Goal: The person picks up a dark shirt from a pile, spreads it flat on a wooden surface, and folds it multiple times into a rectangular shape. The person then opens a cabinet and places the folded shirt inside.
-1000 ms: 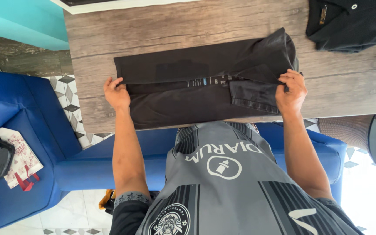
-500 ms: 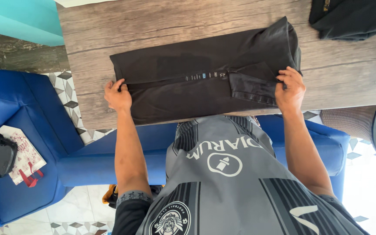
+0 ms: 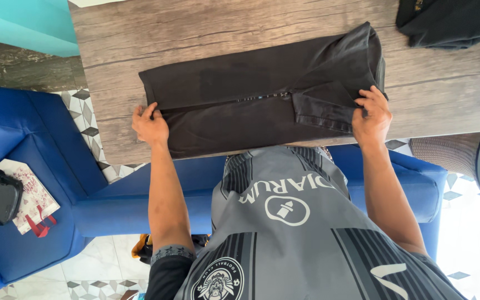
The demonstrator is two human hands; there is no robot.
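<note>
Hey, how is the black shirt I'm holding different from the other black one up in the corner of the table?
The black shirt under the hands lies spread long across the wooden table, half folded; the folded dark shirt in the corner is a compact bundle, cut off by the picture's edge. The left hand and right hand pinch the first at its fold; nothing touches the second. Both are dark and lie on the same table.

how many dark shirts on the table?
2. One shirt lies mid-table, its near edge pinched by the left hand and right hand. A second shirt sits at the far right corner, partly cut off by the frame.
</note>
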